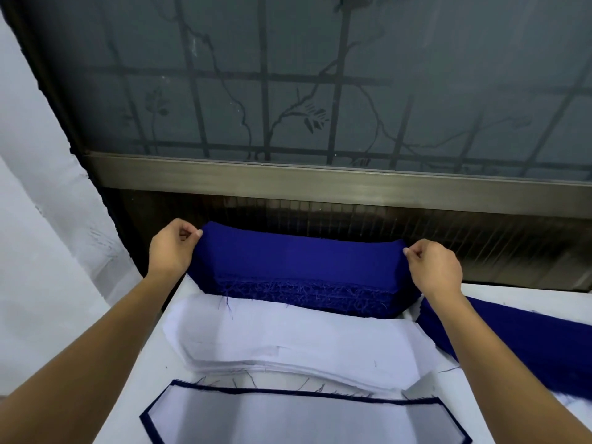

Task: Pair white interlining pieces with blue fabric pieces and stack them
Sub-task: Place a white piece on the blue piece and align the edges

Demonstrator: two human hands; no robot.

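A thick stack of blue fabric pieces [298, 277] lies at the table's far edge, with frayed threads along its near side. My left hand [173, 248] pinches the top piece at its left corner, and my right hand [432, 267] pinches its right corner. In front of it lies a stack of white interlining pieces [288, 344]. Nearest me is a paired stack [288, 421], a white piece on top with a blue rim showing around it.
More blue fabric [519, 347] lies at the right of the white table [150, 376]. A metal window frame [320, 184] with frosted glass rises right behind the blue stack. White cloth [41, 219] hangs at the left.
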